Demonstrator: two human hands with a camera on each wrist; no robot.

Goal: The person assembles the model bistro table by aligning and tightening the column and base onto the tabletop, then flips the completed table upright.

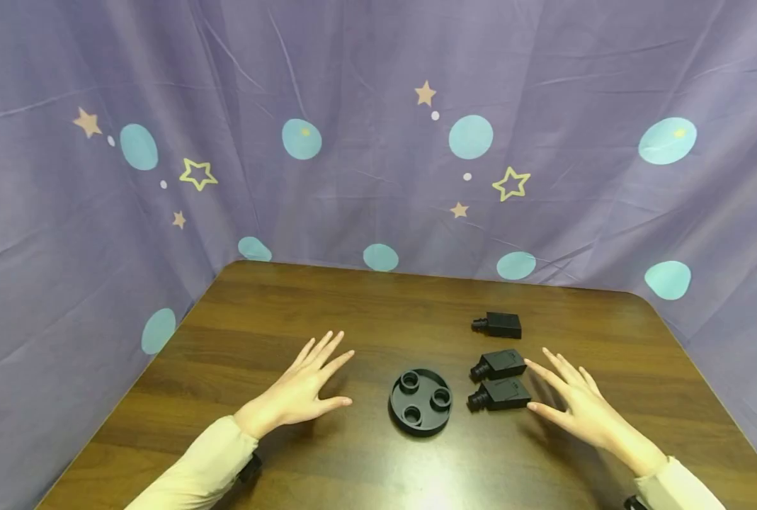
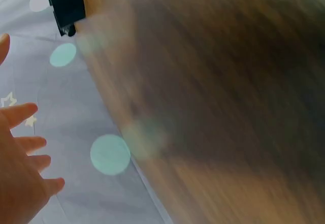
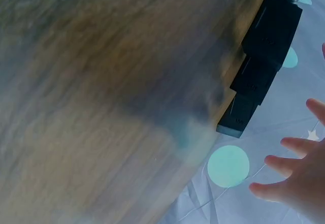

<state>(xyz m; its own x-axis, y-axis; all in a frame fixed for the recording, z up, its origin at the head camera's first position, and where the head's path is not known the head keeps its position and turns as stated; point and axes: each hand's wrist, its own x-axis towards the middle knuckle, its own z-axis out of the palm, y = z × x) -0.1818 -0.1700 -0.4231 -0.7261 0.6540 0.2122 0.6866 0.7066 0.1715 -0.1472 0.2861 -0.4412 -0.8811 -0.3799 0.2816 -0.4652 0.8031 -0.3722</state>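
A round black tray (image 1: 426,403) with three ring-shaped sockets lies on the table between the two hands. To its right are three black rectangular blocks, each with a stepped round neck pointing left: a far block (image 1: 504,325), a middle block (image 1: 507,363) and a near block (image 1: 509,394). My left hand (image 1: 302,389), fingers spread, hovers left of the tray and holds nothing. My right hand (image 1: 576,404) is also spread, its fingertips close to the right ends of the middle and near blocks. In the right wrist view the blocks (image 3: 269,31) appear in a row beyond the fingers.
The brown wooden table (image 1: 276,297) has rounded far corners. A purple curtain (image 1: 365,142) printed with stars and turquoise dots hangs behind it and along both sides. Dark wrist bands (image 1: 249,467) show below the pale sleeves (image 1: 202,460).
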